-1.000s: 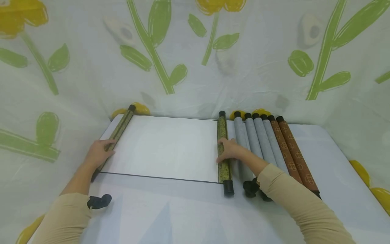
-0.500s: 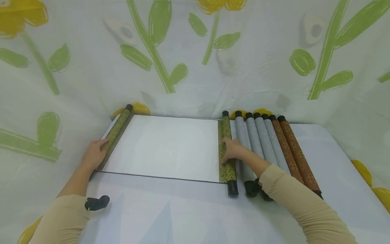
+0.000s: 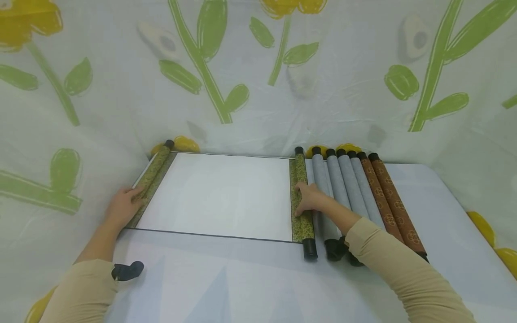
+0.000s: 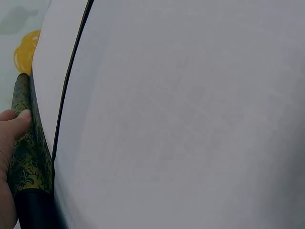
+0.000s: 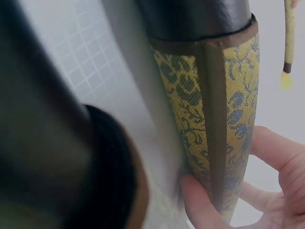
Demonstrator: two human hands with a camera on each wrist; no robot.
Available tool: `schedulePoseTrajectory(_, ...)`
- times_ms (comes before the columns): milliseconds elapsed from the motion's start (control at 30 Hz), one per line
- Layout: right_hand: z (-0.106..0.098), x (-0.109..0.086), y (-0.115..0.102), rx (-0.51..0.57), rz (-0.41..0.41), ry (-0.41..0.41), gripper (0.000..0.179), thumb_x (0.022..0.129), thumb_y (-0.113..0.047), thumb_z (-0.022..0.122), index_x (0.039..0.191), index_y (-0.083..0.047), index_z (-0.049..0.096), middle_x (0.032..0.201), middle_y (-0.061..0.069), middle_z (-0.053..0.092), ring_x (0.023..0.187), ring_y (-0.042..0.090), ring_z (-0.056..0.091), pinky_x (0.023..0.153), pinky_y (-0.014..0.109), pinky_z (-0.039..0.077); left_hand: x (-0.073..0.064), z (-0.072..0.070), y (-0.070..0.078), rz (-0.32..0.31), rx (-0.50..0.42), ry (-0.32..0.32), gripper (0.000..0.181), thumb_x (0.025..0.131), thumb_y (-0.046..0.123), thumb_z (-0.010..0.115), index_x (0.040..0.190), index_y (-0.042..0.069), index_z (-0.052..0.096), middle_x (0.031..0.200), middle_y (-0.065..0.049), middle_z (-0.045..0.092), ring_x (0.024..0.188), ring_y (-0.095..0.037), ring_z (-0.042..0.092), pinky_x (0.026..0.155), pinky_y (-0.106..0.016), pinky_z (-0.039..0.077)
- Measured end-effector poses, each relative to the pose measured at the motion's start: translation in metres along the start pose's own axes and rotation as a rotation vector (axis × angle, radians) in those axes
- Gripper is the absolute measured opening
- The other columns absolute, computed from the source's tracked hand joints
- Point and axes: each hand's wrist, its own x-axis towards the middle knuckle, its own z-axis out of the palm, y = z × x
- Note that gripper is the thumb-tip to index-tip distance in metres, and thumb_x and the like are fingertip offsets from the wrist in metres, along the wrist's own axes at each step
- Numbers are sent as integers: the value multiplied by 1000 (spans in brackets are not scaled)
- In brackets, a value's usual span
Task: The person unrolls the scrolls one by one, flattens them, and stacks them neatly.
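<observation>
We're looking at a scroll (image 3: 226,197) that's lying face up on the surface (image 3: 181,264), its white middle stretching flat between the left roll (image 3: 156,163) and the right roll (image 3: 301,172). Thin dark lines are running along its near and far edges, and a patterned green-gold strip is showing on the inner side of each roll.

Over on the left, the left hand (image 3: 123,207) is touching the left roll, fingertips resting on its upper side; whether that grip is closing round it, we cannot tell, as the far fingers are hiding. On the right, the right hand (image 3: 308,198) is pinching the right roll, its grip setting digits on both sides of the patterned fabric, and a black cap (image 3: 310,249) is poking out at the near end.

Just beyond, four grey rolls (image 3: 338,179) are lying side by side, the first sitting just beside the right roll, and two brown rolls (image 3: 390,193) are finishing the row.

Beige sleeves (image 3: 81,287) are covering both forearms, and behind it all a flowered cloth (image 3: 323,103) is hanging.
</observation>
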Motion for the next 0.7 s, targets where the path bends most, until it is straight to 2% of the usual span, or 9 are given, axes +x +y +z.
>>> schedulePoseTrajectory(100,0,0,0,16,9,-8,81,72,-15,82,138,-1,37,136,37,29,111,42,43,66,39,51,0,-1,-3,-2,2,-24,51,92,17,59,135,-6,42,125,-43,35,113,-59,35,92,-67,31)
schedulePoseTrajectory(267,-1,-1,0,50,22,-22,81,73,-12,81,139,-2,35,138,38,26,107,43,46,57,36,53,0,-5,-3,-34,13,-24,50,94,14,54,138,-4,39,126,-43,36,113,-59,35,90,-68,32)
schedulePoseTrajectory(500,0,-2,4,57,7,-31,83,73,-13,81,140,-4,34,136,34,35,95,34,53,56,34,52,-1,-7,-3,-36,-16,-27,50,96,15,50,141,-3,35,130,-42,33,118,-59,30,94,-68,27)
schedulePoseTrajectory(567,0,-2,6,52,-4,-29,83,73,-15,81,141,-4,34,137,33,34,101,37,52,60,36,53,-1,-5,-5,-41,-31,-34,52,96,15,51,142,-2,34,130,-43,32,118,-60,29,94,-68,27)
schedulePoseTrajectory(633,0,-3,7,41,-13,-22,83,74,-17,80,141,-3,34,139,34,33,112,42,48,71,42,52,0,-3,-5,-45,-39,-29,52,95,12,52,141,-3,34,130,-43,33,118,-60,30,94,-68,27)
schedulePoseTrajectory(700,1,-4,7,29,-29,-18,83,75,-18,79,142,-2,34,143,33,29,125,47,37,85,49,48,1,-1,-5,-47,-36,-18,52,93,9,54,140,-4,36,128,-43,34,118,-59,31,94,-67,28)
